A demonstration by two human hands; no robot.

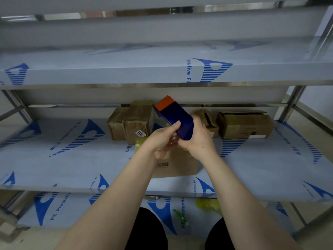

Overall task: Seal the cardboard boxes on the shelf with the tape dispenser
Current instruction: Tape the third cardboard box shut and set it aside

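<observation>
A dark blue tape dispenser (177, 117) with an orange end is held up over the middle shelf (72, 159), orange end pointing up and away. My right hand (197, 137) grips its lower end. My left hand (162, 139) holds it from the left, thumb laid along its side. Below both hands stands a cardboard box (177, 166) with a barcode label and yellowish tape on top; the hands hide most of its top.
At the back of the middle shelf stand taped boxes (132, 120), one labelled 7202, a small box (210, 120), and a wider box (244, 124) with a loose flap. An upper shelf (126, 73) hangs close overhead. Yellow tape scraps (208, 204) and a green item (180, 216) lie on the lower shelf.
</observation>
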